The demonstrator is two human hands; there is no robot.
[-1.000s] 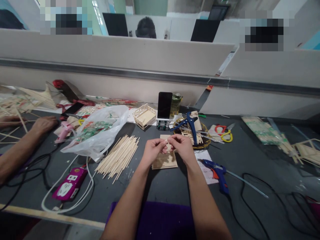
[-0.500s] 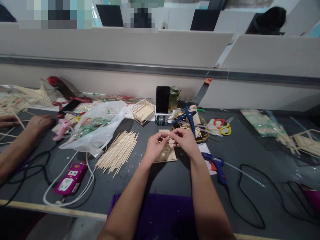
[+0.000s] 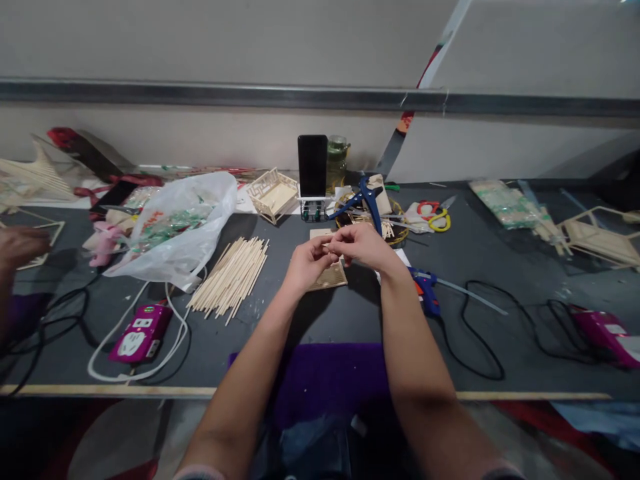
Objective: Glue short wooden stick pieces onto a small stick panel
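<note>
Left hand and right hand, with flat stick panel, on dark surface

Hands: fingertips of both drawn together, pinching a small pale piece, mostly hidden by the fingers; stick panel: pale, ribbed, lying on the surface below the hands, partly covered by them; loose sticks: one fanned heap, left of the left hand; miniature stick frame: railed, standing beyond the heap, beside a black phone upright in a stand; basket: yellow-rimmed, beyond the right hand, with a blue tool across it; scissors: red and yellow handles, right of the basket; glue gun: blue, right of the right forearm, partly hidden; plastic bag: white, translucent, holding green-marked packets; power strip: magenta, near left edge of the surface; co-worker's hand: far left, blurred
</note>
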